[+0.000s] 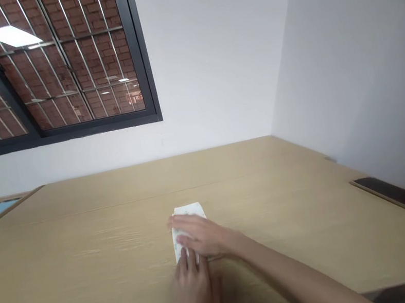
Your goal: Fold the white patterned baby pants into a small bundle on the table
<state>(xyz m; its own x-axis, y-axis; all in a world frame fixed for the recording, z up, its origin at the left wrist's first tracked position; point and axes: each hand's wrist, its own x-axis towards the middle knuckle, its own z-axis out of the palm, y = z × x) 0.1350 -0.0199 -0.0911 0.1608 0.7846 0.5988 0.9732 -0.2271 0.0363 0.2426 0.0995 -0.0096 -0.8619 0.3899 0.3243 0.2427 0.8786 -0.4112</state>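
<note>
Paper (pixel 191 209) points lengthwise toward the wall (pixel 213 81), left hand (pixel 193 290) and right hand (pixel 202 235) atop, grip released.

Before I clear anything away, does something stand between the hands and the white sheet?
Nothing visible does: the right hand lies across the white sheet, and the left hand has fingers over its near part.

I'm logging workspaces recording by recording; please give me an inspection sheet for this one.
Surface: wood-toned tabletop with a fine seam across it.
Job's things: white paper-like piece, partly covered by hands.
Clutter: dark strip at the tabletop's right edge; nature unclear.
Hands: bare right hand lies across the white piece; left hand, blurred, reaches its near end, fingers extended.
Cables: nothing seen clearly.
Surroundings: barred window, white walls, brickwork beyond the glass.
</note>
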